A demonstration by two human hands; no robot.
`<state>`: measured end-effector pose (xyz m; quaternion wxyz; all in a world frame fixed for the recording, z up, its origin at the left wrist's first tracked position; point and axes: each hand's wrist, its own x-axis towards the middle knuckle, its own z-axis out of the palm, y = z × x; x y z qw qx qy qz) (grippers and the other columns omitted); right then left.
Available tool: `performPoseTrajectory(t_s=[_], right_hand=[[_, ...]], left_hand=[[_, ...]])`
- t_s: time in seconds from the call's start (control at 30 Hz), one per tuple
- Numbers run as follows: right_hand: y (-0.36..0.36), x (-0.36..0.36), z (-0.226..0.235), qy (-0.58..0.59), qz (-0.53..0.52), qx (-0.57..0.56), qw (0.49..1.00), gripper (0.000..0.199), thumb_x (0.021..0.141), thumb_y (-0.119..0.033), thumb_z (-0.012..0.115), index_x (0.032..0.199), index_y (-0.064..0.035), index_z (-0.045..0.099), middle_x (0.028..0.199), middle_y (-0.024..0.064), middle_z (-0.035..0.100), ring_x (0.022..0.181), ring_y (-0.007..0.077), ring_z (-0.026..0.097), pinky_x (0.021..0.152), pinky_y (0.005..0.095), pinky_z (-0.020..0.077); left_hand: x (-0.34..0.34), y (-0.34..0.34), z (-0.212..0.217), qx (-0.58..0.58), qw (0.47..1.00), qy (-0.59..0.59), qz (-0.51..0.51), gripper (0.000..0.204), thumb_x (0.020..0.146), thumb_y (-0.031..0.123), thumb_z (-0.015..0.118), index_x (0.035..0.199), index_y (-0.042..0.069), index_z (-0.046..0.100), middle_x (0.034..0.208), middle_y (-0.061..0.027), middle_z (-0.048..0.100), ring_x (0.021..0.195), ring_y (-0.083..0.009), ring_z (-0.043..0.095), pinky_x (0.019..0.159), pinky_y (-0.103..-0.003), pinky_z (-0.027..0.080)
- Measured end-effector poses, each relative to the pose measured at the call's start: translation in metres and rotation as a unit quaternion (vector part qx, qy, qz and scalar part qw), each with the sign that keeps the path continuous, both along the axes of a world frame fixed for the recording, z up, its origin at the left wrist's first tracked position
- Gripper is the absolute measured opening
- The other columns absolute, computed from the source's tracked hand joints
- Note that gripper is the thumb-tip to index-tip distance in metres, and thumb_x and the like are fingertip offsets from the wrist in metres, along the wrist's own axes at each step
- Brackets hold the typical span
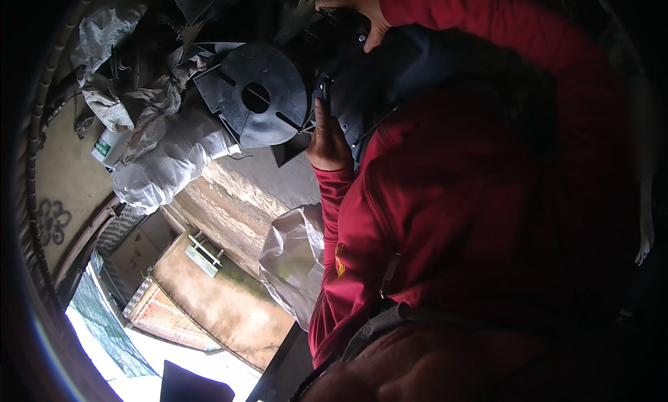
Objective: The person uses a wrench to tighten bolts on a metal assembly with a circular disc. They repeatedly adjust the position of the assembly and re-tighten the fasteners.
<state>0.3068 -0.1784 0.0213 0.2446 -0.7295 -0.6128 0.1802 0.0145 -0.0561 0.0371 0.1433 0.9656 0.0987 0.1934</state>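
Two hands, left (327,141) and right (362,12), grip one dark metal frame (362,89) beside one slotted disc (261,96).

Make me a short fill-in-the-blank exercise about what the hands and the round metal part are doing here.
1. The disc with a centre hole is dark grey and ____ in shape.
2. The sleeves on the person's arms are ____ in colour.
3. The left hand rests at the disc's ____ edge.
4. The white bottle has a ____ label.

Missing words: round; red; right; green

Red long-sleeved top, small yellow chest emblem; bare left hand (327,141), right hand (362,9).
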Motion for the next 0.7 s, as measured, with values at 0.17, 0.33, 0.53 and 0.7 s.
performPoseTrajectory(t_s=[0.17, 0.33, 0.53, 0.7], right_hand=[[-0.004, 0.009, 0.004, -0.004, -0.015, -0.056, 0.998, 0.111, 0.051, -0.055, 0.082, 0.141, -0.0120, 0.031, 0.109, 0.0240, 0.061, 0.098, 0.0404, 0.060, 0.084, 0.0444, 0.0461], [0.001, 0.004, -0.005, -0.029, -0.006, 0.014, 0.999, 0.113, 0.052, -0.057, 0.081, 0.142, -0.0112, 0.031, 0.109, 0.0251, 0.061, 0.098, 0.0412, 0.060, 0.084, 0.0444, 0.0461], [0.000, 0.009, -0.003, -0.007, -0.012, -0.034, 0.999, 0.114, 0.051, -0.058, 0.081, 0.143, -0.0116, 0.031, 0.111, 0.0252, 0.060, 0.098, 0.0419, 0.059, 0.085, 0.0442, 0.0459], [-0.001, 0.008, -0.007, -0.015, -0.028, -0.027, 0.999, 0.113, 0.052, -0.057, 0.080, 0.143, -0.0115, 0.031, 0.111, 0.0252, 0.061, 0.098, 0.0410, 0.060, 0.085, 0.0439, 0.0461]], left_hand=[[0.005, 0.000, 0.003, -0.023, 0.988, -0.144, -0.050, 0.053, 0.087, -0.004, 0.050, 0.139, 0.004, 0.041, 0.082, -0.0171, 0.064, 0.056, -0.0283, 0.058, 0.048, -0.034, 0.046], [0.001, 0.000, -0.015, 0.032, 0.998, -0.050, -0.001, 0.056, 0.083, -0.007, 0.055, 0.136, 0.008, 0.047, 0.064, -0.0115, 0.056, 0.048, -0.0210, 0.051, 0.047, -0.033, 0.044], [0.002, -0.002, 0.019, -0.075, 0.996, -0.040, 0.036, 0.043, 0.083, -0.002, 0.060, 0.126, -0.002, 0.054, 0.073, -0.0146, 0.063, 0.051, -0.0217, 0.056, 0.048, -0.032, 0.046], [0.024, 0.009, 0.005, 0.048, 0.994, -0.088, 0.033, 0.037, 0.079, 0.017, 0.072, 0.111, 0.000, 0.063, 0.063, -0.0130, 0.061, 0.045, -0.0262, 0.057, 0.043, -0.035, 0.044]])
